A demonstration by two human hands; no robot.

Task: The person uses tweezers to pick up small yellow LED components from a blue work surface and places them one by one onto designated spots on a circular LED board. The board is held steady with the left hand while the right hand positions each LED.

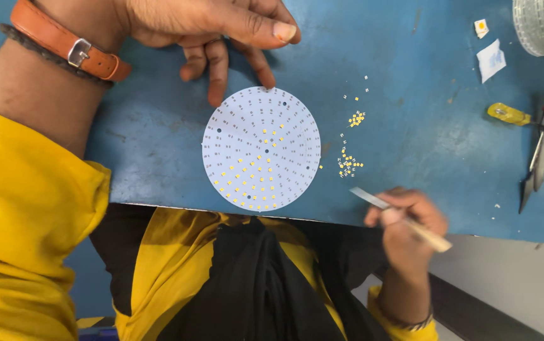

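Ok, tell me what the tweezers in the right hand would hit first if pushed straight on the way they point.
The right hand aims the tweezers up-left; first in line is probably the loose pile of small yellow chips, or else the round white board.

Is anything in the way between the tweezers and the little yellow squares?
Nothing visible. The right hand holds flat metal tweezers, their tip just below the loose tiny yellow square chips, with only bare blue tabletop between.

The left hand (221,31) lies far and left, palm down, fingers (218,69) spread and pointing nearward. The right hand (404,221) sits near right, fingers pinched shut.
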